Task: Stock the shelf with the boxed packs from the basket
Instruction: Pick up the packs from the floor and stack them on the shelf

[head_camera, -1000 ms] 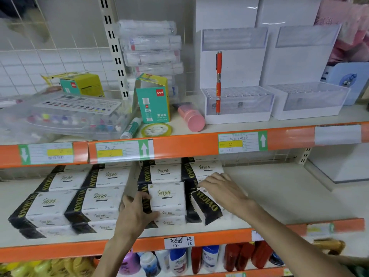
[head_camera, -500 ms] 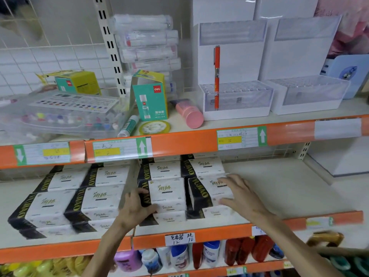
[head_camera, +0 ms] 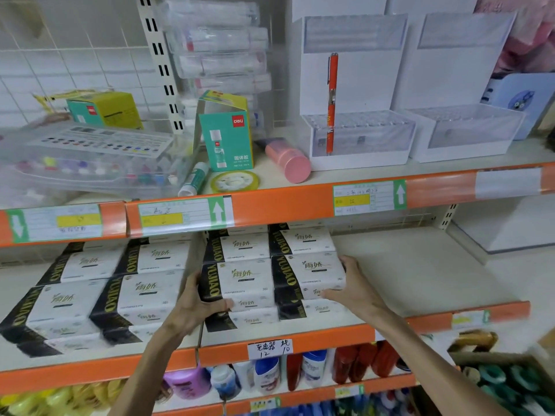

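White and black boxed packs marked YUJIAO stand stacked in rows on the middle shelf (head_camera: 420, 280). My left hand (head_camera: 195, 307) grips the left end of a front pack (head_camera: 243, 277), thumb across its lower front edge. My right hand (head_camera: 351, 283) rests with straight fingers against the right side of the neighbouring front pack (head_camera: 309, 271), which now lies level on the pack below it. More packs (head_camera: 90, 301) fill the shelf's left section. The basket is not in view.
The right half of the middle shelf is bare. The upper shelf carries a glue-stick box (head_camera: 225, 136), a pink tube (head_camera: 288, 160), a paint set (head_camera: 90, 157) and pen display stands (head_camera: 357, 127). Bottles (head_camera: 267, 376) stand on the shelf below.
The pack that stood tilted under my right hand has been laid flat on its stack. My right hand slid from its top to its right side. My left hand stayed on its pack.
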